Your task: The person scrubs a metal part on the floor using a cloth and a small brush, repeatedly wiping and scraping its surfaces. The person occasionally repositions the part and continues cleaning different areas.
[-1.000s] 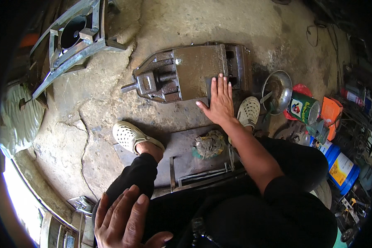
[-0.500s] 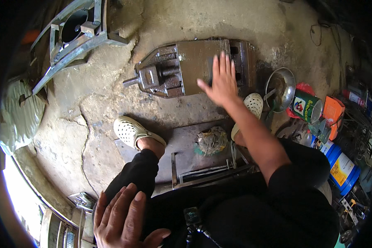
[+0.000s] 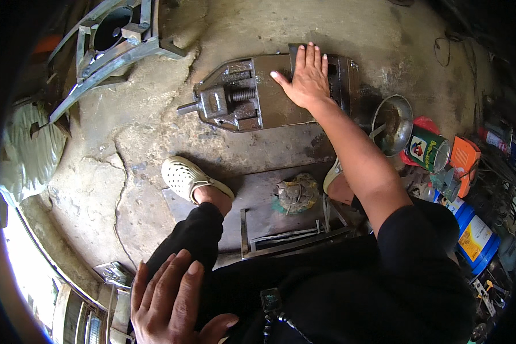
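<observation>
While the left hand [image 3: 169,301] is poised over the dark trouser leg [image 3: 192,238], its fingers slightly spread and gripping nothing, the right hand [image 3: 309,83] lies flat on a dark sheet [image 3: 293,54] atop a metal vise [image 3: 272,86]. The right fingers are straight and almost together, the thumb held out to the side; the sheet juts past the vise's far edge.

The vise sits on the floor in front of the person, its long axis running crosswise. Its tapered end, with the screw [image 3: 243,94] and a square stub, points left and slightly toward the person; the blunt end faces right.

The concrete floor [image 3: 146,166] is stained and cracked. A thin plate [image 3: 255,200] lies nearer the person, bearing a ragged bundle [image 3: 297,194]. Rightward stand a metal bowl [image 3: 403,129], a green can [image 3: 424,148] and a blue bucket [image 3: 473,235]; leftward are a metal frame [image 3: 117,64], a pale sack [image 3: 31,155] and a bright opening [image 3: 26,269].
</observation>
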Demonstrator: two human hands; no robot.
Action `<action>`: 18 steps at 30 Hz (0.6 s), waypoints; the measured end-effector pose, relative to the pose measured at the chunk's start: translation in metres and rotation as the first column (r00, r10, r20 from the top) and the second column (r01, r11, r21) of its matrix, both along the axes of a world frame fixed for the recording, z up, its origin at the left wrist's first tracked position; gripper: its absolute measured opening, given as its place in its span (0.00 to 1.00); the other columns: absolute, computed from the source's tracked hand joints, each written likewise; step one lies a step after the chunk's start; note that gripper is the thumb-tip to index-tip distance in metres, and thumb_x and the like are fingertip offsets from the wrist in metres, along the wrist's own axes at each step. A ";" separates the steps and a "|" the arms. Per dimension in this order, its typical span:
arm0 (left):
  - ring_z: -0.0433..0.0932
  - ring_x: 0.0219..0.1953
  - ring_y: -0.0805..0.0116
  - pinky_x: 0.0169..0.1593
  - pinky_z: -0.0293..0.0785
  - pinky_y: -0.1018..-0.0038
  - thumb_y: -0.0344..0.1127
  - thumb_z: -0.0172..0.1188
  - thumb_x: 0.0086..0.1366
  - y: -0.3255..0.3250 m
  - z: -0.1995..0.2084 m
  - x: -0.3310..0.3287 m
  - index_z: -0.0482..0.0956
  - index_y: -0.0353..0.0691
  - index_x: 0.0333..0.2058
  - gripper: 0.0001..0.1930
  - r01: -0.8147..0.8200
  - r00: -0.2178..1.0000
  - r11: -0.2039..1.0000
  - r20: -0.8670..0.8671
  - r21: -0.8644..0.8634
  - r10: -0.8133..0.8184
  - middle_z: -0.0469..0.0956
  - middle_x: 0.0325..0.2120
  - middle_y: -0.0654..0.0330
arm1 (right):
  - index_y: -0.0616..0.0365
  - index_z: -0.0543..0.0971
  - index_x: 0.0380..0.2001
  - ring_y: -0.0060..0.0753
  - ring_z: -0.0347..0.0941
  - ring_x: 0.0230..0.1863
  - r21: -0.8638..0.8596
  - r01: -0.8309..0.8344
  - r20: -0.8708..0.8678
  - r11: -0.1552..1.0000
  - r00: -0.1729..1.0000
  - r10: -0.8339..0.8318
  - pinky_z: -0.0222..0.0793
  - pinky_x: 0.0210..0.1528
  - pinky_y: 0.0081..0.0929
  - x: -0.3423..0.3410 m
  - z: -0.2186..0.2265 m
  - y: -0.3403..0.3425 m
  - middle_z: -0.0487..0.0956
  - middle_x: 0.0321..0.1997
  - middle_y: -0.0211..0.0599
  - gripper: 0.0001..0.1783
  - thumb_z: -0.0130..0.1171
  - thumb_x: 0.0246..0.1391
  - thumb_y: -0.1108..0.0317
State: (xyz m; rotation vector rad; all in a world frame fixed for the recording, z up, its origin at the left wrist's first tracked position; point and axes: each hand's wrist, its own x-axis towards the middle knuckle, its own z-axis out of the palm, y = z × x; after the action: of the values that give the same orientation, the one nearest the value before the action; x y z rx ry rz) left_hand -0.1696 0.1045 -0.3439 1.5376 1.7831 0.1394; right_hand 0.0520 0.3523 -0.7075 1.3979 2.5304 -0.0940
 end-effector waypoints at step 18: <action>0.79 0.55 0.39 0.65 0.60 0.35 0.72 0.59 0.56 -0.027 0.004 -0.014 0.73 0.35 0.60 0.47 -0.082 0.996 0.997 -0.024 -0.016 0.082 0.79 0.51 0.38 | 0.72 0.42 0.74 0.59 0.29 0.81 -0.267 -0.114 0.088 0.957 0.986 0.142 0.26 0.79 0.53 -0.010 0.006 -0.076 0.36 0.79 0.64 0.69 0.38 0.53 0.17</action>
State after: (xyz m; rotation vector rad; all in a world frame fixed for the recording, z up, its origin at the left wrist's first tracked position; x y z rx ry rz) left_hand -0.1839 0.0770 -0.3396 1.4603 1.8616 0.1465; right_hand 0.0421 0.2763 -0.7010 1.1060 2.4092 -0.3089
